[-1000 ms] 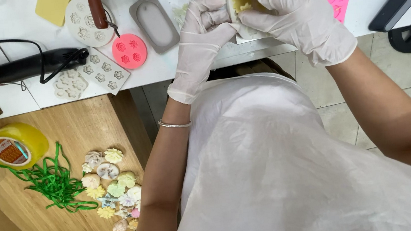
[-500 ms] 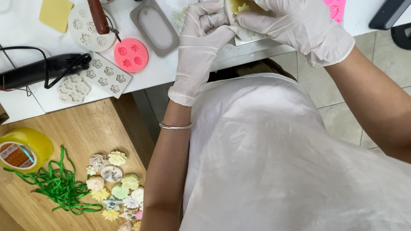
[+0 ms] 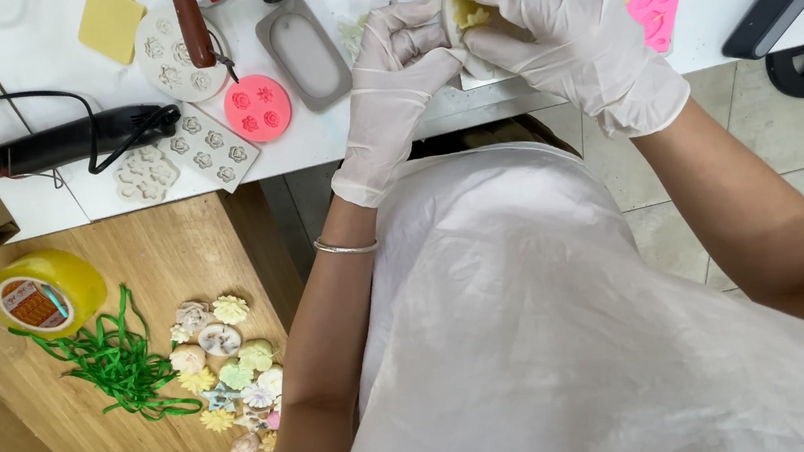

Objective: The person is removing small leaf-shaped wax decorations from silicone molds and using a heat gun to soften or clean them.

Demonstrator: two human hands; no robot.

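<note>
Both gloved: left hand (image 3: 404,69) and right hand (image 3: 568,28) together, clamped on pale yellow mould (image 3: 462,16). Just left of mould: grey oblong mould (image 3: 304,53), then round pink mould (image 3: 257,107).

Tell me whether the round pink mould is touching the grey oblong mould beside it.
Apart. The head view shows the round pink mould and the grey oblong mould with a strip of white table plainly visible between them.

Surface (image 3: 56,205) left of hands crowded: grey mould (image 3: 304,52), pink round mould (image 3: 258,107), black tool (image 3: 70,142). Bare strip at near edge.
</note>
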